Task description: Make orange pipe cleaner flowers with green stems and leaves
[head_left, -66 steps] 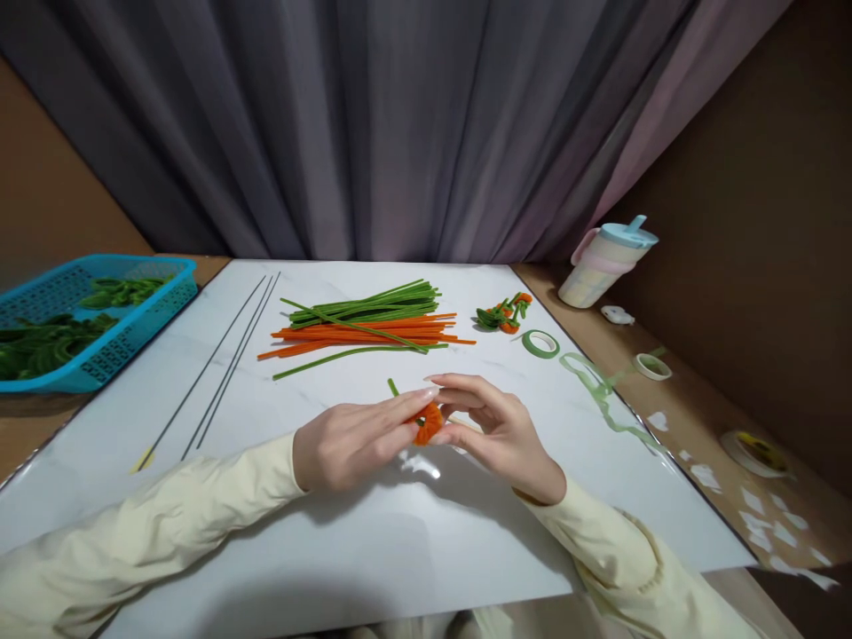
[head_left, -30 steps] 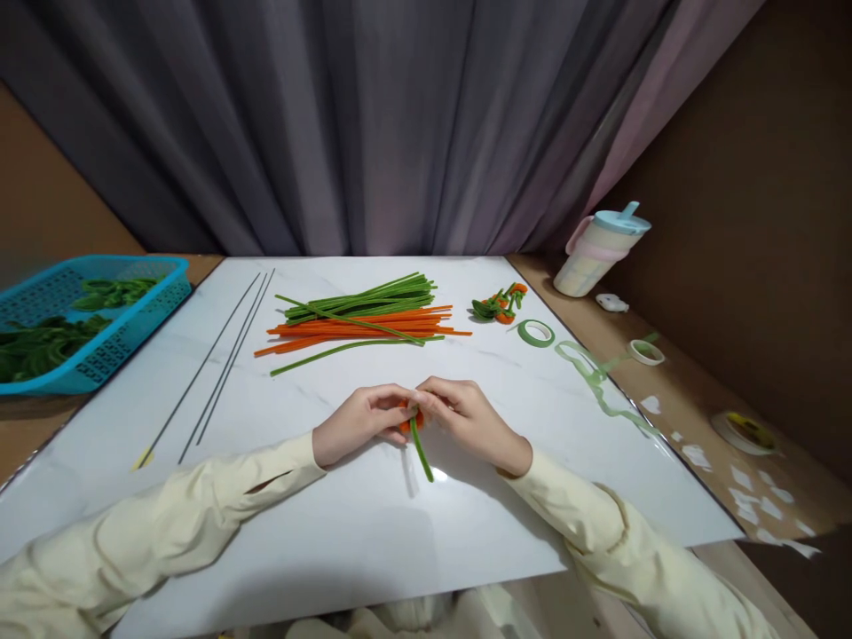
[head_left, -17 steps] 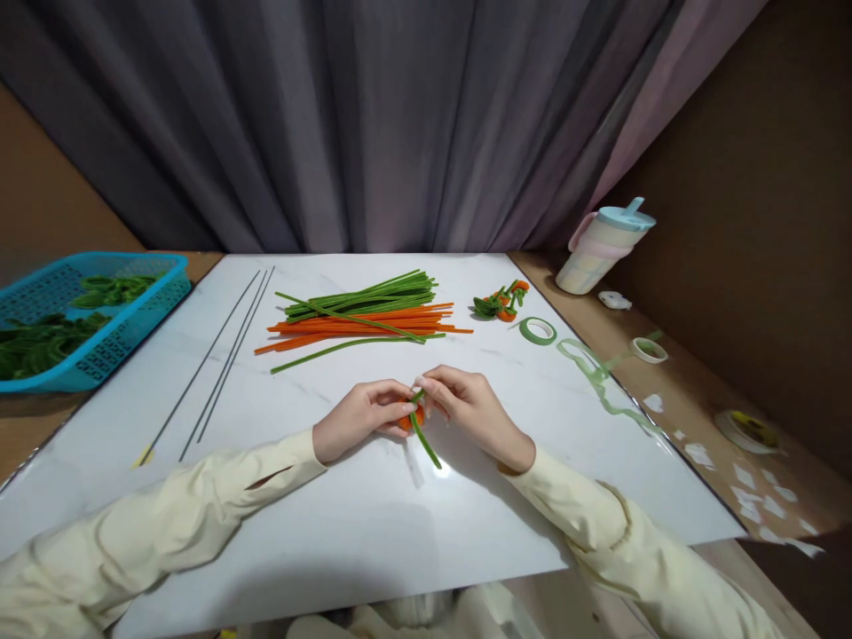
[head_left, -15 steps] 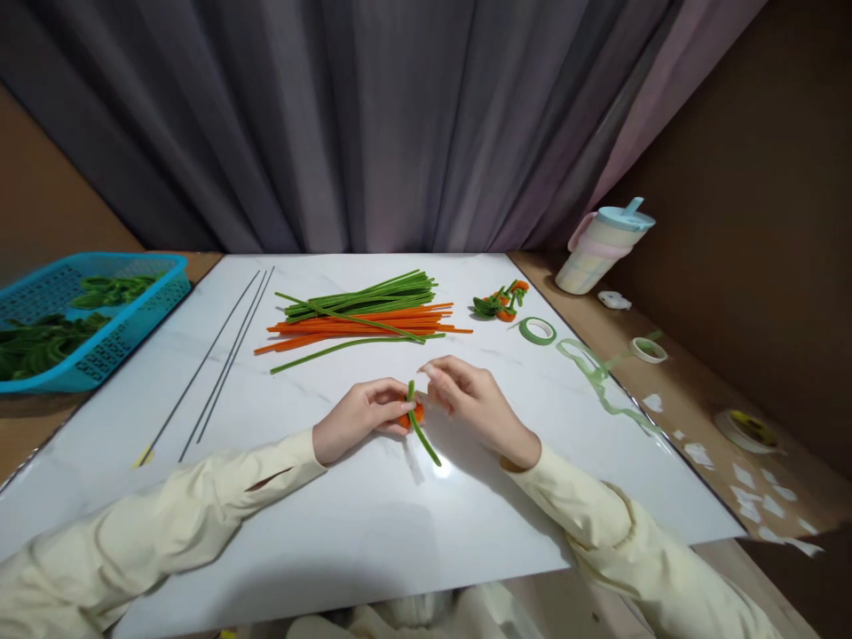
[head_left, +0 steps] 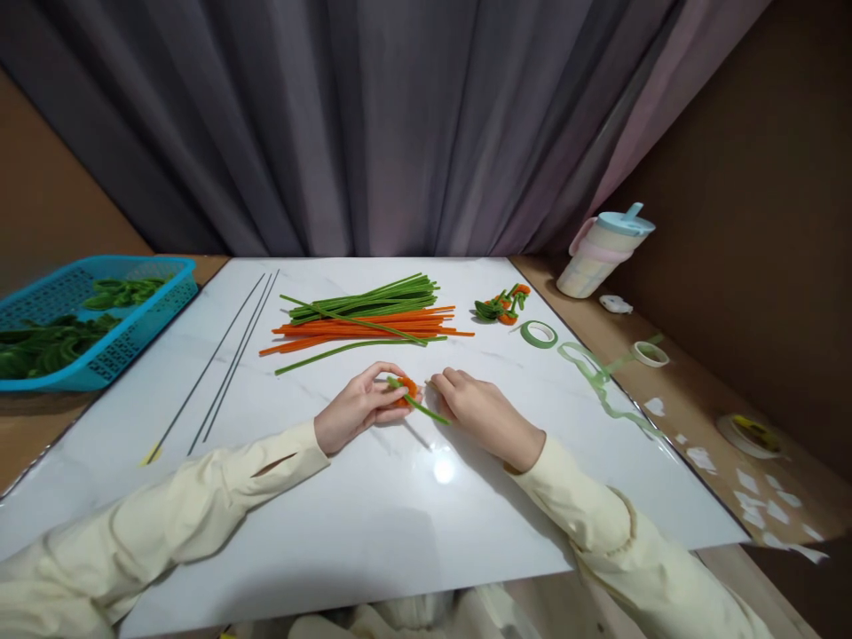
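Between the thumb and fingers of my left hand is a small orange pipe-cleaner piece, curled like a flower. A short green pipe cleaner is pinched with it, its free end slanting down to the right. Just right of these, my right hand is closed, its fingers curled in and fingertips near the orange piece. What those fingertips hold, if anything, is hidden. Beyond my hands lie a bundle of green pipe cleaners and a bundle of orange ones.
Finished-looking orange and green pieces lie at the back right beside a roll of green tape. Dark wires rest on the left, near a blue basket of green leaf shapes. A tumbler and paper scraps are at right.
The green pipe cleaner has turned from steep to a flatter slant. My right hand has lowered its fingertips and curled its fingers in. The left hand still holds the orange piece.
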`<state>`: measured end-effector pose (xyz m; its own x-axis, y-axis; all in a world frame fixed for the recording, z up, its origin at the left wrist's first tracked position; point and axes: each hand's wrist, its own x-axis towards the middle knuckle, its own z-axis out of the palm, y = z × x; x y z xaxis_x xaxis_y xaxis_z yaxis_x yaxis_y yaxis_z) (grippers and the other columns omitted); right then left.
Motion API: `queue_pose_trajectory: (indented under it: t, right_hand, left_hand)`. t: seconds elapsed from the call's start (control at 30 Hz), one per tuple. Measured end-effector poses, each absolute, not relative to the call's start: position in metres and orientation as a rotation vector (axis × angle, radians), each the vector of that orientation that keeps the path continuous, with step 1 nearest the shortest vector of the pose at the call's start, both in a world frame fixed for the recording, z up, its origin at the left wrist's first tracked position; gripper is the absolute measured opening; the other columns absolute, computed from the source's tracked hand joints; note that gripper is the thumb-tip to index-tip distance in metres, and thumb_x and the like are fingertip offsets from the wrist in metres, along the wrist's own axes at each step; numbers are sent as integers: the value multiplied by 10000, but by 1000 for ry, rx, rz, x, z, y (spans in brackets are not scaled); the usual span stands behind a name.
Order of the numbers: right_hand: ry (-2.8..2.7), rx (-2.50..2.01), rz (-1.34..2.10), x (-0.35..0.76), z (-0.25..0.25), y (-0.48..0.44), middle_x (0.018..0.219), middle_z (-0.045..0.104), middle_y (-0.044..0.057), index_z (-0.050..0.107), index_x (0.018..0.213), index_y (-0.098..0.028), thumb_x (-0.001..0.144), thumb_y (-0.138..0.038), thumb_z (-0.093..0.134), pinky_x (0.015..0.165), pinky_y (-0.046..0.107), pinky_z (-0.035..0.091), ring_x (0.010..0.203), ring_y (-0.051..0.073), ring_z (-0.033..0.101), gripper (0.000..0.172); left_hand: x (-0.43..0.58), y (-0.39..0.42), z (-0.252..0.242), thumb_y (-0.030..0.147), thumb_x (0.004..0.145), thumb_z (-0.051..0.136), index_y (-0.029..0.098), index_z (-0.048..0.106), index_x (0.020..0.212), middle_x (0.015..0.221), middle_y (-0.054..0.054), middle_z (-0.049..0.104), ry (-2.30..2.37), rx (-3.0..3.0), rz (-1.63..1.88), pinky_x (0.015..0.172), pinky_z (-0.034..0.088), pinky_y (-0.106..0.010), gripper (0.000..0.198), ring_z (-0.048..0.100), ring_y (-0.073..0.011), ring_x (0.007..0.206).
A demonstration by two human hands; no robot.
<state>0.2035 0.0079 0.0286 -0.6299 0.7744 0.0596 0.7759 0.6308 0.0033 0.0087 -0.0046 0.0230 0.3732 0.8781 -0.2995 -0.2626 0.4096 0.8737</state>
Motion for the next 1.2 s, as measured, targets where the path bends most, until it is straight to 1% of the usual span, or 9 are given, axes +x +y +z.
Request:
queue_pose_trajectory:
  t: [0.1, 0.23, 0.37, 0.5, 0.63, 0.73, 0.83, 1.0, 1.2]
  right_hand:
    - [-2759, -1352, 13, 207, 26, 11, 865, 572, 77, 547, 939, -141, 874, -101, 424, 556, 242, 341, 715, 163, 541, 145]
    - [-2638, -1360, 200, 214, 26, 18, 777, 561, 64, 573, 819, -129, 869, -72, 389, 562, 229, 333, 606, 122, 504, 199]
    - [-2456, -1317, 612, 218, 35, 22, 572, 513, 6, 534, 650, -146, 847, -63, 384, 547, 217, 333, 518, 101, 448, 261]
    - [-2360, -1293, 1089, 216, 40, 20, 488, 472, -33, 580, 672, -136, 859, -195, 431, 486, 208, 301, 437, 74, 365, 246]
    - [-2226, -1262, 1326, 209, 40, 15, 573, 539, -11, 663, 833, -123, 862, -321, 452, 469, 207, 274, 466, 70, 334, 292]
    - [-2086, -1235, 1487, 205, 40, 13, 603, 573, 4, 640, 997, -116, 859, -377, 463, 452, 204, 270, 463, 72, 349, 344]
    - [-2027, -1194, 1502, 205, 41, 11, 604, 593, 7, 601, 966, -125, 845, -414, 498, 449, 198, 282, 460, 74, 381, 330]
    - [-2116, -1157, 1082, 206, 44, 3, 640, 624, 0, 502, 941, -178, 863, -376, 488, 491, 204, 315, 505, 94, 441, 212]
    - [-1907, -1142, 1300, 194, 38, -5, 653, 654, -7, 371, 830, -209, 844, -373, 513, 452, 182, 306, 469, 78, 445, 217]
  left_hand:
    - [8, -3, 21, 295, 751, 675, 175, 516, 1056, 925, -83, 675, 897, 934, 819, 598, 541, -216, 364, 687, -180, 774]
    - [8, -2, 20, 324, 737, 674, 140, 552, 1030, 874, -86, 666, 926, 1019, 846, 390, 466, -180, 368, 638, -127, 539]
    - [5, 1, 21, 235, 736, 648, 153, 520, 1039, 886, -76, 671, 904, 932, 955, 597, 546, -245, 339, 686, -207, 770]
    - [1, 5, 18, 167, 750, 552, 156, 496, 1006, 935, -93, 684, 848, 805, 1042, 808, 522, -344, 262, 667, -254, 919]
    - [2, 8, 14, 209, 799, 520, 159, 486, 952, 870, -85, 690, 841, 751, 1064, 801, 525, -350, 165, 679, -238, 879]
    - [4, 8, 15, 223, 813, 539, 159, 479, 930, 844, -82, 689, 886, 768, 1065, 788, 534, -356, 146, 686, -223, 841]
    - [6, 6, 16, 239, 810, 563, 164, 478, 956, 877, -80, 685, 923, 808, 1067, 772, 542, -358, 185, 686, -212, 828]
    - [8, 3, 11, 353, 764, 633, 162, 520, 979, 889, -64, 668, 985, 986, 1122, 732, 557, -342, 308, 668, -184, 806]
    - [11, -3, 8, 385, 738, 650, 160, 523, 971, 986, -57, 598, 1029, 1090, 1214, 756, 567, -346, 348, 622, -168, 874]
